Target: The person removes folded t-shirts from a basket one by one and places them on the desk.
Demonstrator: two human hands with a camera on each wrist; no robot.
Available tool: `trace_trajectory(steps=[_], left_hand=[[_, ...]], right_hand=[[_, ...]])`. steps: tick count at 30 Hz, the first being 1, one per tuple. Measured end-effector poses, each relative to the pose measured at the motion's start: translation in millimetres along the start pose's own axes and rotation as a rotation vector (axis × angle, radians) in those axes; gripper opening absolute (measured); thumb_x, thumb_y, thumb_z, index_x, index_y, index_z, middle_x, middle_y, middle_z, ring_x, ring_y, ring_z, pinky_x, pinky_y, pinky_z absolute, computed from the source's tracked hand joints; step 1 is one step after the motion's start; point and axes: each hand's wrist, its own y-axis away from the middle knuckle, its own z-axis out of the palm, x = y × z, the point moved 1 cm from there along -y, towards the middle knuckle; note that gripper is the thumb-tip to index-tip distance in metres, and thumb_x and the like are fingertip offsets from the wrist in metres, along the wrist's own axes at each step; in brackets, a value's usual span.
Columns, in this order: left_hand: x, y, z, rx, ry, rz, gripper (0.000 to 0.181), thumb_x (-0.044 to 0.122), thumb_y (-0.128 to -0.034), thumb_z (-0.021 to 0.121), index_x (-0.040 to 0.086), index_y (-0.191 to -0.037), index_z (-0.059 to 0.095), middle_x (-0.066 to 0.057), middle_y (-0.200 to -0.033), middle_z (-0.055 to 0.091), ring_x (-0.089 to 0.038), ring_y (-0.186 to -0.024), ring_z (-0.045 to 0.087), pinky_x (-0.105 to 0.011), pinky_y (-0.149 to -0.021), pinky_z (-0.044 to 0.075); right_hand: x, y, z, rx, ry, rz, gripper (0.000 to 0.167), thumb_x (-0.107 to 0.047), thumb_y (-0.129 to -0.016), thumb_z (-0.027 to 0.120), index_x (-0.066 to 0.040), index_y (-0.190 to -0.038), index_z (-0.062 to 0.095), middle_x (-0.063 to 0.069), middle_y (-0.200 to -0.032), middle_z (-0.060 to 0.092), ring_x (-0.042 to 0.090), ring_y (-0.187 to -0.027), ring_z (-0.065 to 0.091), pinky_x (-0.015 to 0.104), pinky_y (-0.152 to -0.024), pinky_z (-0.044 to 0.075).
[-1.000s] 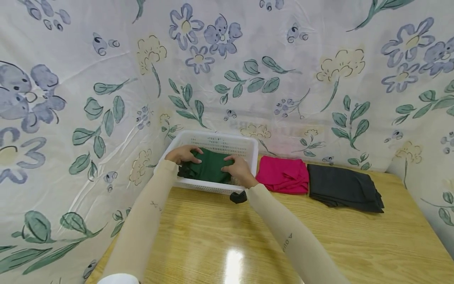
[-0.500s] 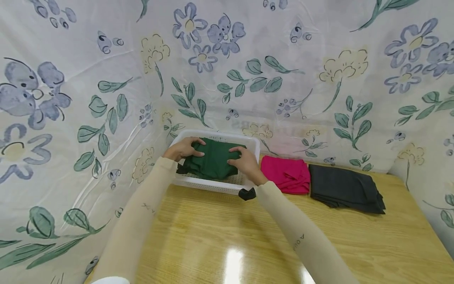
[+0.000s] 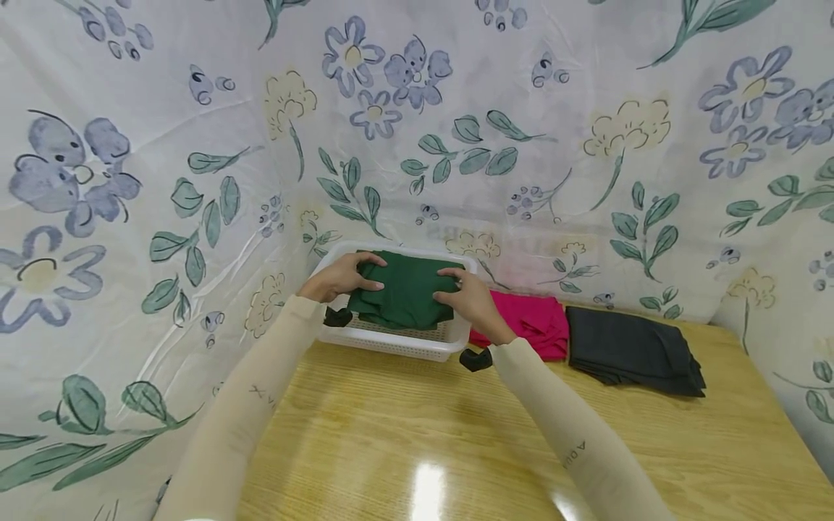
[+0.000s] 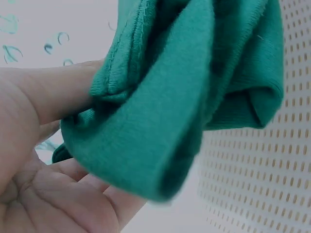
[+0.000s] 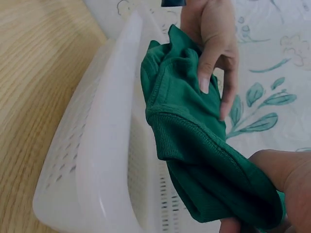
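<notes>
A folded green garment [image 3: 412, 291] with stitched seams and ribbed edges hangs over the white plastic basket [image 3: 391, 341]. My left hand [image 3: 342, 278] grips its left end, thumb on top and fingers beneath, as the left wrist view shows. At the opposite end my right hand [image 3: 474, 301] pinches the folded layers between thumb and fingers. In the right wrist view, the garment [image 5: 187, 126] is lifted clear of the basket's floor, beside its rim [image 5: 104, 145]. The garment hides much of the basket's inside.
A folded pink-red cloth [image 3: 531, 325] lies on the wooden table [image 3: 365, 420] right of the basket, partly behind my right wrist. Beside it lies a folded black cloth [image 3: 632, 351]. Flower-patterned sheeting [image 3: 521, 145] hangs behind the basket and along the left.
Both hands have raised the green garment from inside the basket and shifted slightly right with it. The pink-red and black cloths have stayed in place.
</notes>
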Motion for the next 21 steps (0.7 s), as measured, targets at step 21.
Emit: trace_trajectory(steps=[21], left_hand=[[27.0,5.9,28.1,0.019,-0.022,0.108,0.052,0.02,-0.095,0.077,0.016,-0.143,0.057,-0.015,-0.153,0.042,-0.029,-0.105,0.053,-0.039,-0.084,0.045]], right_hand=[[9,26.6,-43,-0.005,0.004,-0.017,0.048,-0.026,-0.095,0.076,-0.026,-0.141,0.061,0.015,-0.155,0.046,0.038,-0.145,0.041,0.053,-0.103,0.049]])
